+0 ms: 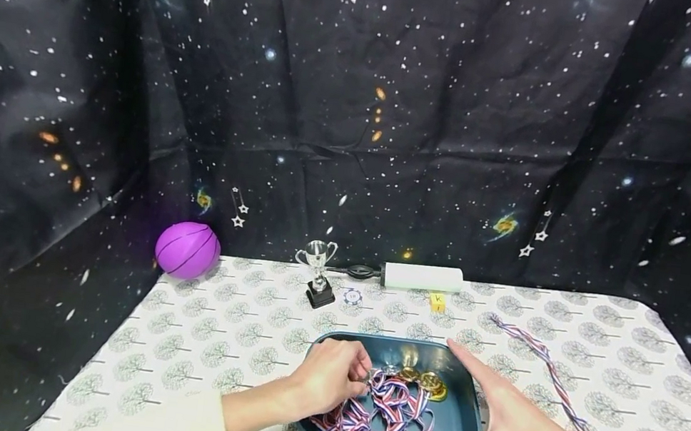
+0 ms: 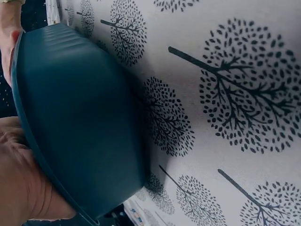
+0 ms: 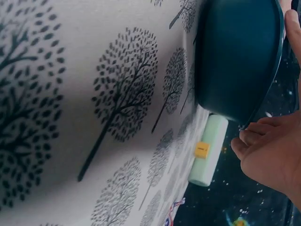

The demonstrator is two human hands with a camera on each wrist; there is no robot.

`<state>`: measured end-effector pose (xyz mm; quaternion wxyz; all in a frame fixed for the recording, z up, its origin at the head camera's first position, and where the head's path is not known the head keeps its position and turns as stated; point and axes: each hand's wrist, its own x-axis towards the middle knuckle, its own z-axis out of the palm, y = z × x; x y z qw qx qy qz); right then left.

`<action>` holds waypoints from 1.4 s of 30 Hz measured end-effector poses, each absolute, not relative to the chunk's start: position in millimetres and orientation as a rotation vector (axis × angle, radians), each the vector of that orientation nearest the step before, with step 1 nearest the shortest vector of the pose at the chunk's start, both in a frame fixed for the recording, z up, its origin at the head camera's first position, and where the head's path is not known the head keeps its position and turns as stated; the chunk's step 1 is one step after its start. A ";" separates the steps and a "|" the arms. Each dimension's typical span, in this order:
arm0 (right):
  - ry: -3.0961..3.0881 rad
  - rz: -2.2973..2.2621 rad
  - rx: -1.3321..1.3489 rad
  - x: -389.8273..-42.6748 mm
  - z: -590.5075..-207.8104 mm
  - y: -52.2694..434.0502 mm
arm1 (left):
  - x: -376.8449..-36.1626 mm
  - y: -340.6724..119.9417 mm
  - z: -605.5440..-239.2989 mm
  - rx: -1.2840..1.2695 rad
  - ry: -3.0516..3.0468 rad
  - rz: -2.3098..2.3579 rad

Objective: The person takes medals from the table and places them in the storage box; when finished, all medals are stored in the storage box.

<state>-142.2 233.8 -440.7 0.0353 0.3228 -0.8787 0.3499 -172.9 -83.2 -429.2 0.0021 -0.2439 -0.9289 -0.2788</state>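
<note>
A teal tray [image 1: 369, 339] sits near the table's front edge. Inside it lie gold medals [image 1: 431, 384] on tangled red, white and blue ribbons [image 1: 389, 411]. My left hand [image 1: 361, 374] reaches in from the left, its fingers curled and pinching the ribbons near a medal. My right hand [image 1: 486, 411] lies flat and open against the tray's right outer wall, thumb by the front corner. The left wrist view shows the tray's outer wall [image 2: 80, 127] and part of my left hand [image 2: 23, 188]. In the right wrist view my right hand [image 3: 273, 150] touches the tray's rim [image 3: 277, 61].
At the back of the tree-patterned table stand a purple ball [image 1: 187, 249], a small silver trophy [image 1: 316, 277], a chip [image 1: 353, 296], a white cylinder [image 1: 422, 277] and a yellow cube [image 1: 437, 301]. A braided ribbon [image 1: 549, 373] lies to the right. Starry cloth hangs behind.
</note>
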 end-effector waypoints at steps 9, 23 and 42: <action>-2.672 0.939 1.041 -140.8 -439.7 231.8 | -172.0 -79.1 -436.9 -0.719 -2.965 -0.682; -2.711 1.063 1.031 -139.9 -438.8 232.3 | -177.1 -78.5 -437.8 -0.805 -2.853 -0.607; -2.719 1.051 1.045 -139.1 -439.3 232.0 | -186.2 -76.5 -427.4 -0.899 -2.735 -1.022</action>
